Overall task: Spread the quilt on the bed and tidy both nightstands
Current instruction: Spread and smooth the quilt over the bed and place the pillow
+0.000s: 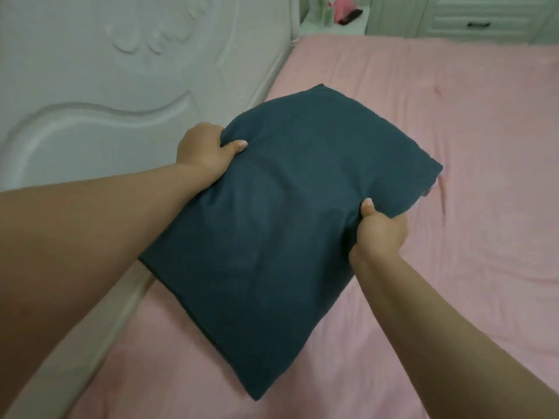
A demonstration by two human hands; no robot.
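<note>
Right hand (pixel 381 234) grips the right edge of a dark teal pillow (pixel 290 225), thumb on top. Left hand (pixel 205 149) grips its left edge likewise. The pillow is held over the pink quilt (pixel 453 122) covering the bed, beside the white headboard (pixel 90 86). Far nightstand (pixel 332 24) carries blurred pink items. No legible writing.

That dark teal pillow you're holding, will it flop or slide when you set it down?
The dark teal pillow probably sags: it dents under the left hand and right hand. Likely light. Its smooth cover might slide on the pink quilt.
</note>
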